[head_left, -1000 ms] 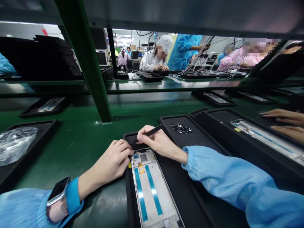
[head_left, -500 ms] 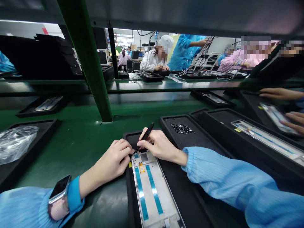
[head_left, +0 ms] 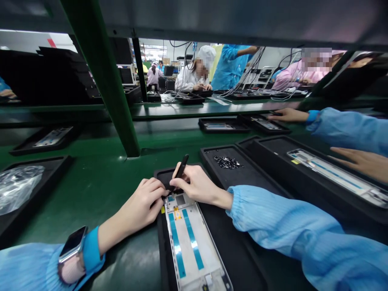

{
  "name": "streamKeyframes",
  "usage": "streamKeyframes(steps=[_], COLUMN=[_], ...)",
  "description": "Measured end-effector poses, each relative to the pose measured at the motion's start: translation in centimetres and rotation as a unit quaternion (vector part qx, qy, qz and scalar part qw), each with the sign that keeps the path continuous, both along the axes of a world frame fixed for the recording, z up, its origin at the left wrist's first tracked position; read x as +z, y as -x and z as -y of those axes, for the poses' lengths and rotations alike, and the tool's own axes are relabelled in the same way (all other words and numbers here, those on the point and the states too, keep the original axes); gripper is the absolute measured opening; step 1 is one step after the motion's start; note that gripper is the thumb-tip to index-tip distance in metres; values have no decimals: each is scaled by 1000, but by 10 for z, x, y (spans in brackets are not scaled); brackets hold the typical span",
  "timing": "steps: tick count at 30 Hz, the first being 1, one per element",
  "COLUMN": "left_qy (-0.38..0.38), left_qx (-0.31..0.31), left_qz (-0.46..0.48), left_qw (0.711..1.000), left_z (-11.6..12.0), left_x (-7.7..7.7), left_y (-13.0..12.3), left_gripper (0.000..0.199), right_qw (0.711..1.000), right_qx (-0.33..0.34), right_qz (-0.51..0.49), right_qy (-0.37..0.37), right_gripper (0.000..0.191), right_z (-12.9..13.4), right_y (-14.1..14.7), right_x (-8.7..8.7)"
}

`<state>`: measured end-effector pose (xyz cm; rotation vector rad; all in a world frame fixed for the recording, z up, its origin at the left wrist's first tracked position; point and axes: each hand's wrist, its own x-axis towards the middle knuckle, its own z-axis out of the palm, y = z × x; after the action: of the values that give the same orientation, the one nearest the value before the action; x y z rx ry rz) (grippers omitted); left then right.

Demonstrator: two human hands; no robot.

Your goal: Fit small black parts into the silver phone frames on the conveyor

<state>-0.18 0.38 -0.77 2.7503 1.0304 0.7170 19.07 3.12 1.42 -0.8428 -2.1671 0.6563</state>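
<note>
A silver phone frame (head_left: 188, 242) with two blue strips and a small orange flex piece lies in a black tray (head_left: 162, 242). At its top left corner my left hand (head_left: 145, 202) rests with curled fingers, the fingertips pressed together at the frame's edge. What they pinch there is too small to make out. My right hand (head_left: 194, 182) is closed around slim black tweezers (head_left: 182, 166), held steeply with the tip down at the same corner, close to my left fingertips. A yellow tab (head_left: 163, 210) sticks out at the frame's left side.
Small black parts (head_left: 228, 162) lie heaped in a tray on the right. Beyond it, another phone frame (head_left: 333, 171) lies in stacked trays, near a co-worker's hands (head_left: 360, 159). A clear plastic bag (head_left: 20, 188) fills a left tray. A green post (head_left: 117, 105) rises ahead.
The whole view has shifted slightly. My hands keep their place at the frame's corner. The co-worker's one hand now reaches to a far tray, and the frame they held is gone from their hands.
</note>
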Motion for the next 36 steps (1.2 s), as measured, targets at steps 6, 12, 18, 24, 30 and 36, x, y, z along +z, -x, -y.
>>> streamKeyframes(steps=[6, 12, 18, 24, 30, 36], left_qy=[-7, 7, 11, 8, -15, -23], left_qx=[-1, -3, -6, -6, 3, -134], left_qz=[11, 15, 18, 20, 18, 1], left_qw=[1000, 1000, 1000, 1000, 1000, 991], left_z=[2, 1, 0, 1, -2, 57], left_x=[2, 0, 0, -1, 3, 16], left_y=[-1, -1, 0, -1, 1, -16], left_gripper=[24, 22, 21, 22, 24, 13], right_qw=[999, 1000, 1000, 999, 997, 996], right_qx=[-35, -26, -27, -29, 5, -4], right_qz=[-6, -12, -12, -14, 15, 20], right_qy=[35, -9, -5, -7, -80, -85], right_gripper=[12, 10, 11, 10, 8, 13], right_z=[0, 0, -2, -2, -3, 1], right_y=[-1, -2, -2, -2, -1, -2], right_x=[2, 0, -3, -3, -8, 2])
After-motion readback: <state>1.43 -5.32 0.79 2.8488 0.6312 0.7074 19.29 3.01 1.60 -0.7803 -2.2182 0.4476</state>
